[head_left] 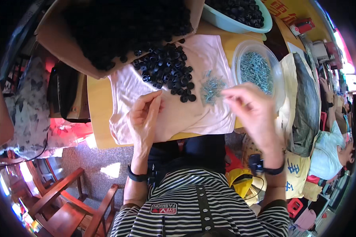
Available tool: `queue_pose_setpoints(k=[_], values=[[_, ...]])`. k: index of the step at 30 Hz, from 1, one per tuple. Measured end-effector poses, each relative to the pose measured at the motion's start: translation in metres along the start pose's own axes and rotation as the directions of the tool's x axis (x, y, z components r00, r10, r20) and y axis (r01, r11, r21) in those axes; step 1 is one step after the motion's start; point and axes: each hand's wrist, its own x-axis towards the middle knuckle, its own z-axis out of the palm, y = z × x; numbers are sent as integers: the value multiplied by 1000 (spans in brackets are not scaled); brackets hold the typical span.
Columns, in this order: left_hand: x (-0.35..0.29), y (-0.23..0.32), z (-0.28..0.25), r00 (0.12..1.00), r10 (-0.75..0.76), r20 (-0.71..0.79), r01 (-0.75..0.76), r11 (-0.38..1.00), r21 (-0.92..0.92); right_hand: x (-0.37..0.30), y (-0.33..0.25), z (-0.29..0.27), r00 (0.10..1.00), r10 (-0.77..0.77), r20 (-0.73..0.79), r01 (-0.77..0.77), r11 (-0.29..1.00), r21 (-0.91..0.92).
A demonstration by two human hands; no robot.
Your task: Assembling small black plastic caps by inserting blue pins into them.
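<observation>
My left hand [144,114] is closed in a pinch over the pale pink cloth [174,122], just below a heap of small round black plastic caps [168,67]. Whatever its fingertips hold, if anything, is hidden. To the right, my right hand [254,108] hovers at the edge of a small pile of thin silvery screws [212,87]. Its thumb and forefinger come together, slightly blurred, and I cannot make out what is between them. Beyond that hand stands a clear round plastic tub [280,75] with many more such screws in it.
A large cardboard box [51,39] full of black caps tips toward the cloth at far left. At the back sits a pale green basin [225,27] of black parts. Wooden chairs [67,201] stand lower left; another person [328,152] is at far right.
</observation>
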Motion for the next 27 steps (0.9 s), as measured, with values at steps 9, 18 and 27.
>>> queue_pose_setpoints(k=[9, 18, 27], values=[[-2, -6, -6, 996, 88, 26, -86, 994, -60, -45, 22, 59, 989, -100, -108, 95, 994, -55], [-9, 21, 21, 923, 353, 154, -385, 831, 401, -29, 19, 68, 964, -116, -240, 70, 979, -192], [12, 22, 37, 835, 399, 378, -547, 535, 644, -20, 22, 69, 966, -80, -246, 33, 981, -192]])
